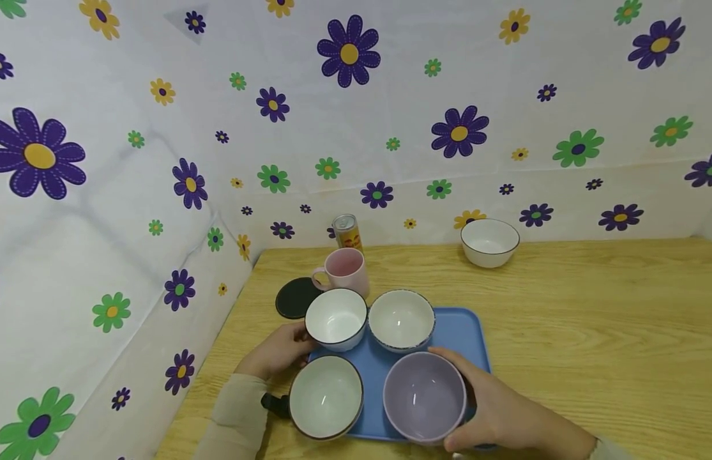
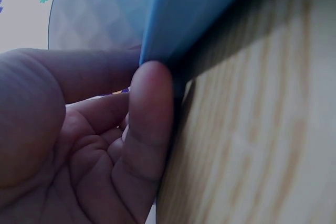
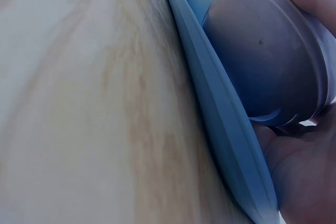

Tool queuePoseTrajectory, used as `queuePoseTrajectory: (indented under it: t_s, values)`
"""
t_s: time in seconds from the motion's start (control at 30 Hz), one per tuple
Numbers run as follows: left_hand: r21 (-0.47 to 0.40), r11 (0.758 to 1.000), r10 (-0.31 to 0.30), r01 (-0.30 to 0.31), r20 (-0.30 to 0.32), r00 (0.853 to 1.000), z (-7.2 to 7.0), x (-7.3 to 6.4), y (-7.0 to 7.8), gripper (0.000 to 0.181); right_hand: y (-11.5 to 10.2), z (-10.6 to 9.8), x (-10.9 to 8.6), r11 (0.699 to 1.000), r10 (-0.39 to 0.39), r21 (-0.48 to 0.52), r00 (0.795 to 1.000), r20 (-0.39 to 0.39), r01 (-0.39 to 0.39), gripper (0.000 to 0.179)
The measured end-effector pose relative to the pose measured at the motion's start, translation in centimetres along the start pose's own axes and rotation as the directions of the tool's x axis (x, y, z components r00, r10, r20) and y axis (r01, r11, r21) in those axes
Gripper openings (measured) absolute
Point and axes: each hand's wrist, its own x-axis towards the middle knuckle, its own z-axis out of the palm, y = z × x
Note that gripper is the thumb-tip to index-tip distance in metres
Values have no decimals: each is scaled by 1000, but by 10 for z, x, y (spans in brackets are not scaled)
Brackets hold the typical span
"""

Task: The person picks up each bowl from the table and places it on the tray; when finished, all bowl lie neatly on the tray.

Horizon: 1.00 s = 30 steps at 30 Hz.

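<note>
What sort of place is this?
Probably a screened-off corner set up for practising with tableware, though I can't be sure: flower-printed sheets surround two sides of a wooden table, where a tray carries bowls.

Four bowls (image 1: 335, 322) (image 1: 401, 321) (image 1: 423, 397) (image 1: 490, 244), one pan (image 1: 325, 397), one tray (image 1: 462, 329).
One mug (image 1: 350, 273), one can (image 1: 348, 233), one black disc (image 1: 297, 298), one wooden tabletop (image 1: 591, 326), two hands (image 1: 282, 350) (image 1: 496, 409).

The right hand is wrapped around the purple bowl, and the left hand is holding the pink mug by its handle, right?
Not quite: the left hand is holding the edge of the blue tray, not the handle of the pink mug; the left wrist view shows this. The right hand is indeed wrapped around the purple bowl.
</note>
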Motion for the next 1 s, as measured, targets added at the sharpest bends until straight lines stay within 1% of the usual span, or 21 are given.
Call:
queuePoseTrajectory:
  t_s: [0.1,0.2,0.27,0.33,0.47,0.57,0.73,0.9,1.0]
  values:
    - [-4,1000,-4,4,-3,1000,0,1,0,31,1,0,1,1000,-4,9,1000,8,4,107]
    - [2,1000,-10,10,-9,1000,0,2,-2,32,2,2,3,999,2,49,1000,24,-3,109]
    - [4,1000,-12,12,-12,1000,0,2,-3,32,3,3,4,997,17,80,999,34,-20,110]
    - [7,1000,-13,13,-14,1000,0,2,-4,32,3,5,4,995,43,86,999,32,-45,110]
    - [9,1000,-17,17,-16,1000,1,2,-5,32,4,8,3,995,85,51,996,8,-85,111]
    - [11,1000,-15,15,-16,1000,1,2,-5,32,4,10,3,997,80,11,997,-9,-80,111]
    - [14,1000,-4,4,-10,1000,2,3,-6,29,2,13,3,996,85,-10,996,-20,-85,112]
    - [10,1000,2,-2,-4,1000,1,2,-4,30,1,16,3,993,109,-38,994,-23,-110,115]
    - [8,1000,6,-6,-7,1000,1,2,-3,30,0,17,4,988,140,-66,990,-31,-142,115]
